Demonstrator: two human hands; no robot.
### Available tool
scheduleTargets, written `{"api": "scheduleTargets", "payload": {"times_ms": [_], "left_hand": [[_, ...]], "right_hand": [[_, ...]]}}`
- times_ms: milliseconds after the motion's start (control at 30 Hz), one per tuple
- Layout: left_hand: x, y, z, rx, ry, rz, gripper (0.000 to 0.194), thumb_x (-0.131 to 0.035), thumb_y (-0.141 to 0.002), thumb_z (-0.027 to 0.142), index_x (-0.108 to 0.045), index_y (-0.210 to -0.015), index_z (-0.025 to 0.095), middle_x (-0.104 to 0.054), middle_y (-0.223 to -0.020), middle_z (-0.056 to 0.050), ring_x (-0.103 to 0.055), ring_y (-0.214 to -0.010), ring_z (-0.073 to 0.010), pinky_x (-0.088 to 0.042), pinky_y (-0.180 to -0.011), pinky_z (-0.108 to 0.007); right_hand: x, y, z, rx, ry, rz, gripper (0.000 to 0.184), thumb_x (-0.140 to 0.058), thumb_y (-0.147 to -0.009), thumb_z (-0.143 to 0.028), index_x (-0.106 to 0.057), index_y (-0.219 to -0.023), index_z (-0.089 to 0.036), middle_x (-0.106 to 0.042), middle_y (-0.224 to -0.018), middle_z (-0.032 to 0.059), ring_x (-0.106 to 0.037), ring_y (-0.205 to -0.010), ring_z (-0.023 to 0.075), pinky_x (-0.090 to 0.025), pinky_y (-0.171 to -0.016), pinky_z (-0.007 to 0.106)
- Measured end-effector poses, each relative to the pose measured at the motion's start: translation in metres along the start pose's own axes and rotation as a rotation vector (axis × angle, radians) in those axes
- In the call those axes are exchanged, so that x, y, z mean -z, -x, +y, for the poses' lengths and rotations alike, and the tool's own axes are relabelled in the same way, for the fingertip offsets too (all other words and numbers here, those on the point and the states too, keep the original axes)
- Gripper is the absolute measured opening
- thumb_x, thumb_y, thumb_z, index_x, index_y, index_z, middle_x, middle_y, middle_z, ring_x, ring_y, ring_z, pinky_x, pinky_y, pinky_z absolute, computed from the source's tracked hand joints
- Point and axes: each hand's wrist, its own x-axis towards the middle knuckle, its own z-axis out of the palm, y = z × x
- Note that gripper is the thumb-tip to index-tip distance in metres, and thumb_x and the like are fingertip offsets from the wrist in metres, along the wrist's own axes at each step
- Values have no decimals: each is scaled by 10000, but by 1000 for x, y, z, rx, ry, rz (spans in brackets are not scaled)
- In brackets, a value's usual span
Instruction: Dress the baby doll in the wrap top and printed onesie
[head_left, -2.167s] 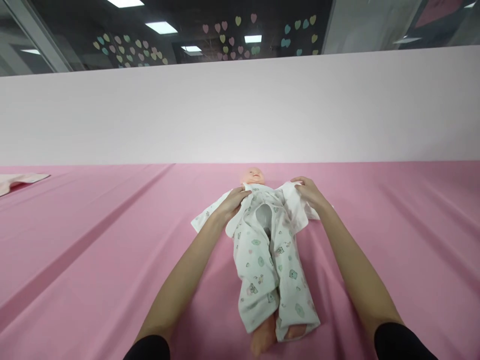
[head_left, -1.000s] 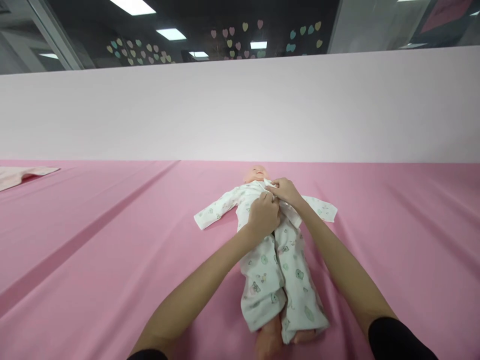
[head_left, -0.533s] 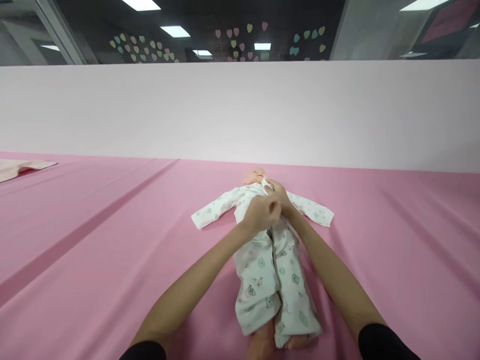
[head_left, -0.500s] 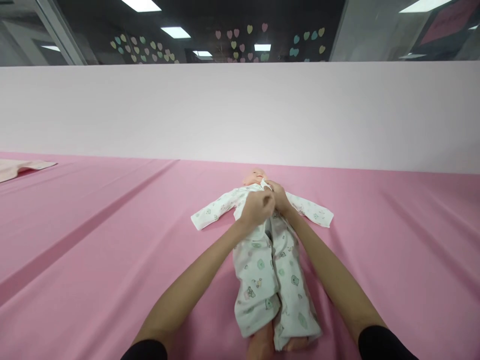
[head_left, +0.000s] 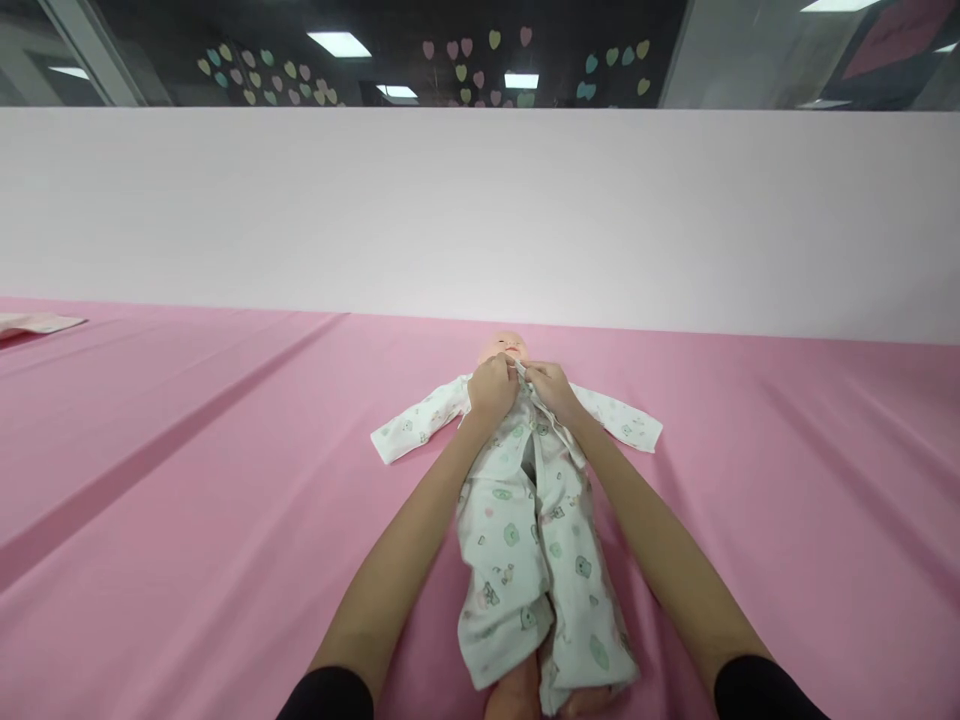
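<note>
A baby doll (head_left: 504, 347) lies on its back on the pink sheet (head_left: 187, 480), head away from me. It wears a white romper (head_left: 525, 540) with small green and pink prints, sleeves spread out to both sides. My left hand (head_left: 491, 388) is closed, pinching the romper's left front edge at the collar. My right hand (head_left: 550, 386) is closed on the right front edge just beside it, under the doll's chin. The romper's front gapes open below my hands. The doll's bare feet (head_left: 525, 695) stick out of the romper legs near me.
A pale wall panel (head_left: 480, 210) stands behind the sheet. A light pink garment (head_left: 34, 323) lies at the far left edge. Above the panel, a dark window shows paper hearts (head_left: 480, 60) and ceiling lights.
Both hands have moved from the outer flaps of the open romper to its middle, then up to the collar under the doll's chin. The front flaps now lie pulled together at the top.
</note>
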Motion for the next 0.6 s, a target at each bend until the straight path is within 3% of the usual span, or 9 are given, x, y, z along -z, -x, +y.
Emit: {"api": "scheduleTargets", "payload": {"times_ms": [67, 167, 267, 333, 400, 500, 600], "left_hand": [[-2, -2, -4, 12, 91, 27, 202, -463, -820, 232, -590, -976, 239, -676, -931, -2, -612, -873, -187, -438, -704, -281], [-5, -3, -11, 46, 217, 59, 193, -497, -800, 235, -612, -954, 242, -684, -892, 23, -618, -808, -157, -437, -683, -256], [-6, -3, -15, 58, 304, 56, 185, -519, -789, 232, -642, -926, 222, -689, -891, 14, -618, -769, -132, -443, -691, -235], [-6, -3, -17, 43, 319, 54, 198, -517, -790, 225, -657, -930, 215, -692, -898, 4, -619, -774, -126, -445, -707, -227], [-6, -3, -17, 29, 298, 51, 221, -507, -795, 223, -666, -948, 221, -695, -897, -1, -620, -785, -130, -445, -713, -228], [-6, -2, -17, 5, 245, 50, 240, -493, -803, 232, -670, -966, 232, -697, -899, -1, -618, -774, -139, -444, -708, -240], [-6, -2, -17, -30, 224, 46, 245, -482, -812, 235, -670, -970, 238, -692, -920, 1, -614, -761, -140, -440, -701, -244]], "right_hand": [[3, -1, -2, -23, -85, -16, 303, -405, -664, -244, -685, -721, -142, -621, -668, -3, -539, -699, 150, -416, -685, 242], [10, -1, -4, -150, -261, -47, 368, -413, -601, -178, -689, -840, -135, -643, -714, 5, -540, -670, 136, -425, -667, 229], [21, -1, -2, -389, -454, -197, 504, -419, -572, -168, -649, -1020, -138, -653, -719, 31, -527, -563, 140, -431, -559, 244], [27, -1, -1, -461, -573, -317, 552, -419, -563, -165, -621, -1077, -143, -661, -748, 47, -536, -543, 148, -440, -528, 257], [30, -1, 0, -474, -622, -375, 558, -419, -555, -158, -621, -1075, -142, -666, -759, 55, -549, -547, 154, -449, -523, 266], [28, 1, -2, -460, -490, -297, 433, -445, -613, -193, -664, -980, -122, -664, -700, 57, -561, -558, 169, -454, -534, 283], [21, 4, -8, -261, -201, -164, 281, -566, -677, -279, -701, -868, -124, -691, -796, 59, -618, -758, 199, -476, -711, 300]]}}
